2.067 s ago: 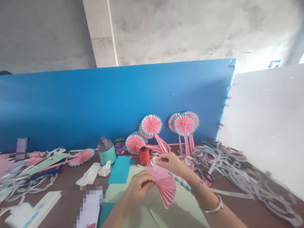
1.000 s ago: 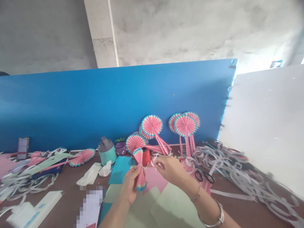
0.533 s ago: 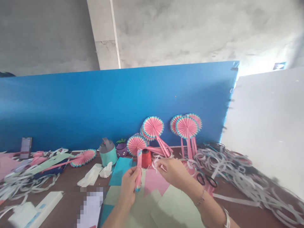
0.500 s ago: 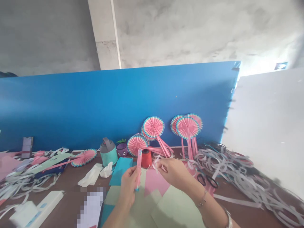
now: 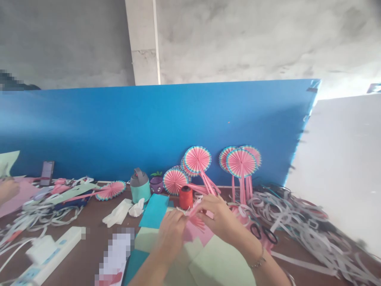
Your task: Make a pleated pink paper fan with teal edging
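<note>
A pink pleated paper [image 5: 197, 225] hangs between my hands, its folds partly spread open. My left hand [image 5: 172, 230], slightly blurred, is closed on its left side. From the other side my right hand [image 5: 219, 216] pinches the paper near its top, thumb and forefinger together. Just behind the hands stands a red thread spool [image 5: 186, 198]. Under them lie light green paper sheets [image 5: 222, 260], pink paper and a blue sheet [image 5: 154, 210]. Black-handled scissors [image 5: 263, 233] rest beside my right wrist.
Finished pink paper fans [image 5: 241, 163] lean on the blue partition [image 5: 149, 127]. White paper strips [image 5: 293, 214] pile up on the right. A teal container [image 5: 140, 188], tissues [image 5: 118, 212] and a power strip [image 5: 59, 252] stand left. Another person's hand [image 5: 8, 190] shows at the far left.
The folded pink strip, upright in my left hand before, is now partly fanned out between both hands. My hands have come together. Another person's hand has appeared at the left; the view has shifted left.
</note>
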A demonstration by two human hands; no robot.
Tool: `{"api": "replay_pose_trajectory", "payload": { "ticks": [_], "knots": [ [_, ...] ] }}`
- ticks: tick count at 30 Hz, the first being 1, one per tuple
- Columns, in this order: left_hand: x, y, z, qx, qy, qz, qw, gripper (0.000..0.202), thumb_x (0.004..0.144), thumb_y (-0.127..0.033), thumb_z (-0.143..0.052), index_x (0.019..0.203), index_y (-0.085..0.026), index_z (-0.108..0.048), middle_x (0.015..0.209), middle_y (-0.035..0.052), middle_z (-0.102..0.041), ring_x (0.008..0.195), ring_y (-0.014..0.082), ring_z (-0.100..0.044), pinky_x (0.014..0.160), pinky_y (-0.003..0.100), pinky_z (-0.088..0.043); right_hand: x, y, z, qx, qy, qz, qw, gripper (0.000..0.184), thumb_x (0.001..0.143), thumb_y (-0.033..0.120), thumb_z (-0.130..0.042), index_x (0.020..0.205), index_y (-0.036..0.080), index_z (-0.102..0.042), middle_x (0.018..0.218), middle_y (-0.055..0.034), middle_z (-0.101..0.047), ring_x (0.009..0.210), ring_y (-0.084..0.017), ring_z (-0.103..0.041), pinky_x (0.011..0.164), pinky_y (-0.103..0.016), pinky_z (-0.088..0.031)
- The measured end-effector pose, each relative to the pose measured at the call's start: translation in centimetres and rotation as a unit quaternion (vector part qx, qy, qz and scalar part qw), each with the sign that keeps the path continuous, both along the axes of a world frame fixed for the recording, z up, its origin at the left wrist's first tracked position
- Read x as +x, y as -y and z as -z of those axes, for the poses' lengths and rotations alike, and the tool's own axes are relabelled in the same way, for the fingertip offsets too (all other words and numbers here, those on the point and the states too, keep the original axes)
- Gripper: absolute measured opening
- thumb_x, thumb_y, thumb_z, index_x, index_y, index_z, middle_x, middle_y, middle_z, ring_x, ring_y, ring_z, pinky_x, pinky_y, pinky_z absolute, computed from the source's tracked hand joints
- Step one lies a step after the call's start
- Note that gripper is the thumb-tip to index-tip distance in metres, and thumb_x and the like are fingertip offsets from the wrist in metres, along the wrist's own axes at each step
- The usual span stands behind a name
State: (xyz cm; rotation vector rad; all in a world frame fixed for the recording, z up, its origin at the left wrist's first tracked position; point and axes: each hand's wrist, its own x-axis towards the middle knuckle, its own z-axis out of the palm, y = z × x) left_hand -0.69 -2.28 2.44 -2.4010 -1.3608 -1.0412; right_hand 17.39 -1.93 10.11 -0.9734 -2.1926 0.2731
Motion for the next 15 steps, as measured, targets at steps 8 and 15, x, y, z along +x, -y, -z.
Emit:
{"api": "replay_pose_trajectory", "payload": {
  "ticks": [8, 15],
  "knots": [
    [0.0, 0.9, -1.6, -0.031, 0.032, 0.141, 0.989, 0.025, 0.086, -0.007, -0.040, 0.088, -0.019, -0.062, 0.077, 0.0041, -0.065, 0.075, 0.0176, -0.057, 0.086, 0.039, -0.041, 0.9, -2.4, 1.4, -0.068, -0.110, -0.011, 0.991, 0.014, 0.081, 0.022, -0.059, 0.072, 0.020, -0.070, 0.075, -0.0032, -0.068, 0.073, -0.016, -0.058, 0.069, -0.028, -0.043],
    [0.8, 2.2, -2.6, -0.299, 0.286, 0.252, 0.875, 0.015, 0.080, -0.023, -0.062, 0.092, -0.019, -0.070, 0.088, 0.0080, -0.069, 0.083, 0.0187, -0.061, 0.076, 0.029, -0.045, 1.8, -3.9, 2.8, -0.255, -0.180, -0.024, 0.950, 0.021, 0.074, 0.034, -0.063, 0.069, 0.015, -0.069, 0.066, -0.0007, -0.062, 0.060, -0.012, -0.052, 0.056, -0.023, -0.039]
  ]
}}
